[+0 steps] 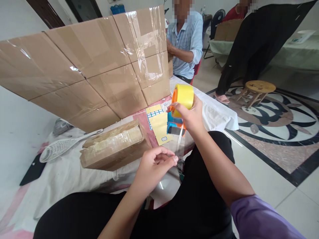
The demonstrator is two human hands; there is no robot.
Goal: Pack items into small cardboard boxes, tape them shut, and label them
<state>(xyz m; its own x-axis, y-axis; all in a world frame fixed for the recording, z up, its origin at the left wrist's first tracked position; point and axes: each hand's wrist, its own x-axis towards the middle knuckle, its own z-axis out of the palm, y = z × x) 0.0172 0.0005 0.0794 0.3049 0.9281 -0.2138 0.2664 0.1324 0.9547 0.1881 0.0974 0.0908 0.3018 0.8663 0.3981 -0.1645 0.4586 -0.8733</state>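
My right hand point(193, 111) grips a tape dispenser point(171, 120), blue and orange, loaded with a yellow roll of packing tape point(185, 94). From the dispenser a strip of clear tape point(179, 144) runs down to my left hand point(159, 162), whose thumb and forefinger pinch its free end. To the left of the dispenser, a taped cardboard box point(117, 146) lies on the cloth-covered table. Under the dispenser is a yellow sheet with blue markings point(159, 124), partly hidden by it.
Stacked cardboard boxes point(104, 66) form a wall along the table's far side. A white slotted skimmer point(59, 147) and a black flat object point(32, 171) lie at left. Beyond sits a person in a light blue shirt point(185, 39). A wooden stool point(260, 87) stands at right.
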